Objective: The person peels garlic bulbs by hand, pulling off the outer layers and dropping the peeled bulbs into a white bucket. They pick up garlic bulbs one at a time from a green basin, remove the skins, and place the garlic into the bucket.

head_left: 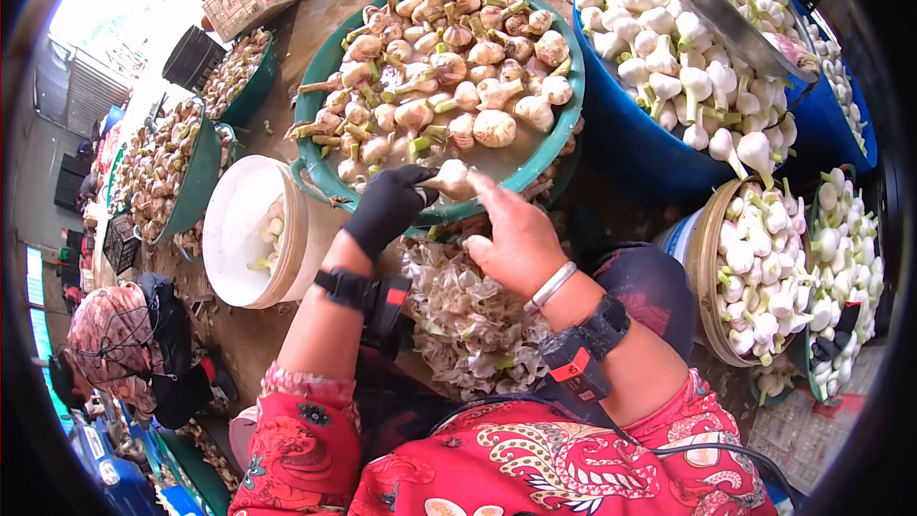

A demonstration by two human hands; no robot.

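My left hand [385, 208], in a black glove, and my bare right hand [514, 237] meet on one garlic bulb [451, 179] at the near rim of a green tub [323, 67]. The tub holds several unpeeled garlic bulbs with stems. Both hands grip the bulb, the left from the side and the right from below. A heap of garlic skins [468, 315] lies under my forearms, on my lap.
A white bucket [229, 239] with a few peeled bulbs stands left of my hands. Blue tubs [630, 148] and a basket [712, 268] of white peeled garlic stand to the right. More green tubs of garlic run along the left. Another person [124, 344] crouches at lower left.
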